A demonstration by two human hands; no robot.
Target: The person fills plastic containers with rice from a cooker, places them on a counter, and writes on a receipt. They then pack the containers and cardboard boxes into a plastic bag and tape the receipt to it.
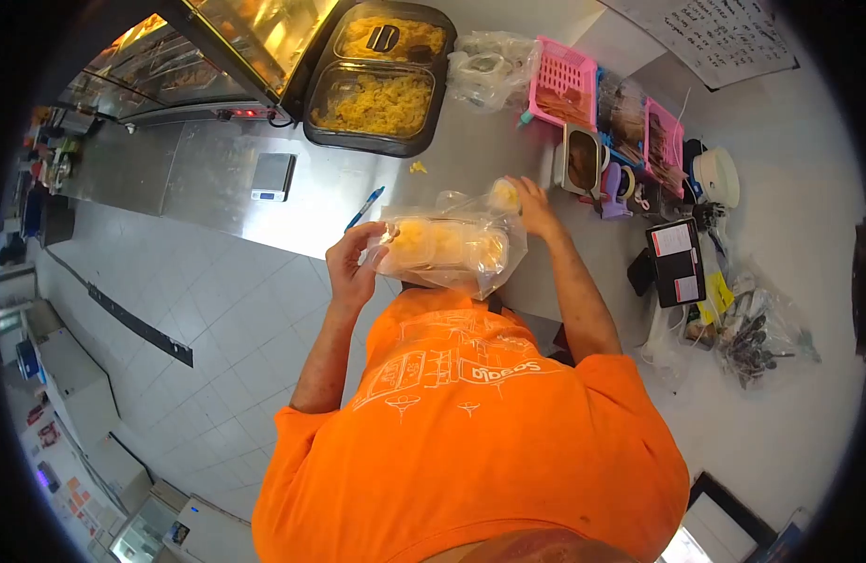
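Note:
A clear plastic bag [452,267] lies in front of my body at the counter's near edge, holding several small clear tubs [449,242] of yellow food in a row. My left hand [353,263] grips the bag's left end, thumb and fingers pinched on the plastic beside the first tub. At the upper right of the bag, my right hand [536,208] has its fingers around a small clear tub [505,195] with pale yellow contents, which overlaps the loose plastic there. Just beyond my left hand, a blue pen [365,207] rests on the steel counter.
Further back stand a black two-part tray [376,143] of yellow rice and a small digital scale [273,176]. To the right are pink baskets [566,80], a metal container [580,159], a purple tape dispenser [618,188] and a dark tablet-like device [675,263]. A crumpled plastic bag [494,70] lies behind.

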